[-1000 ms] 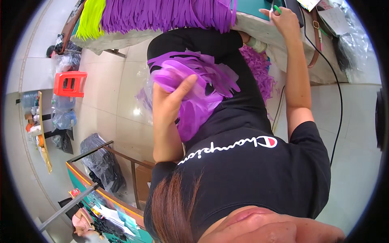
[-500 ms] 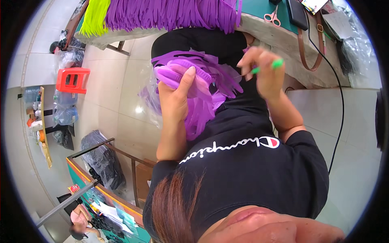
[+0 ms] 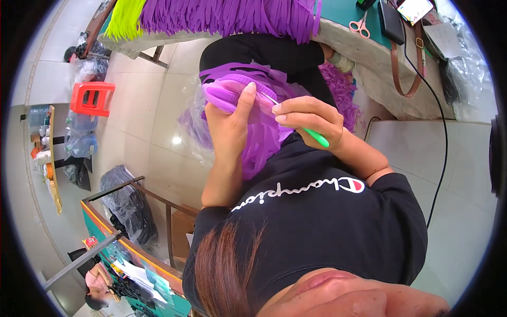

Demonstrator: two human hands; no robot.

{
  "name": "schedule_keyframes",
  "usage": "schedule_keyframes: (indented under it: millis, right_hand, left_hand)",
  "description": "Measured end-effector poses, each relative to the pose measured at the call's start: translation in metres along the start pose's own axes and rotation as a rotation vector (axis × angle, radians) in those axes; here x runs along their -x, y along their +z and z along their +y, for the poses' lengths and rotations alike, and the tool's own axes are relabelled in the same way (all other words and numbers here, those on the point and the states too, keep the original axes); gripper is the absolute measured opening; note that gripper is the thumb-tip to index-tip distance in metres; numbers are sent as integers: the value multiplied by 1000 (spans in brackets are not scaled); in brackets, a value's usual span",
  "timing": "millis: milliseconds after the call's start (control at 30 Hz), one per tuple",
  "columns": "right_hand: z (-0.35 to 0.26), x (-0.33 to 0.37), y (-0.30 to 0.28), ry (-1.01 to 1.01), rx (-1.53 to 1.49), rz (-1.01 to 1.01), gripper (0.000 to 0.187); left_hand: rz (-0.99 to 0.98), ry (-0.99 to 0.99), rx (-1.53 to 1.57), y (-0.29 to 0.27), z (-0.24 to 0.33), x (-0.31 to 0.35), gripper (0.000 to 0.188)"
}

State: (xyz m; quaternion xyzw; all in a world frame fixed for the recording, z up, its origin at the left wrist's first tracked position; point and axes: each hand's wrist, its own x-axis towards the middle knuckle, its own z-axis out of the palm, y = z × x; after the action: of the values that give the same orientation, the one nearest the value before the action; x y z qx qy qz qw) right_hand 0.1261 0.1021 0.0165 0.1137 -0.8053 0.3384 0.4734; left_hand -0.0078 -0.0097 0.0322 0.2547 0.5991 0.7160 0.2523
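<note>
Slippage seems the likeliest trouble: the right hand (image 3: pixel 311 119) grips a green-handled tool (image 3: pixel 317 138), its thin tip near the left thumb, so a skid could prick it. The left hand (image 3: pixel 229 126) clasps the purple bundle (image 3: pixel 223 97) above the lap (image 3: pixel 237 50), hiding most left fingers; the tip's exact contact is unclear.

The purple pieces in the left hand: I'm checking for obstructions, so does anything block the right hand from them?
Nothing visible does. Between the right hand and the purple pieces in the left hand is only the held green-handled tool, its thin tip near them; contact is unclear.
</note>
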Motion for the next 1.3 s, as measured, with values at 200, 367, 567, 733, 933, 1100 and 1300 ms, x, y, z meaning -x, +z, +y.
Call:
schedule_keyframes:
  millis: [200, 367, 567, 733, 933, 1100, 1300]
  right_hand:
    - [1, 1, 1, -17, 16, -33, 21]
    - [-3, 0, 3, -5, 142, -83, 23]
    - [-3, -5, -6, 301, 48, -88, 18]
    - [6, 2, -30, 422, 49, 306, 27]
    - [1, -1, 0, 726, -547, 254, 19]
    - [-6, -8, -12, 758, -621, 103, 25]
    - [-13, 0, -34, 524, -931, 315, 30]
  left_hand:
    - [-13, -12, -1, -3, -5, -1, 10]
    - [-12, 7, -74, 1, -3, 1, 10]
    - [65, 205, -284, 0, -10, -2, 11]
    - [-122, -70, 29, -8, 5, -6, 12]
    - [-296, -168, 174, 8, 9, 4, 11]
    - [-451, -25, -30, 5, 28, 5, 18]
    - [-286, 204, -502, -27, 25, -8, 29]
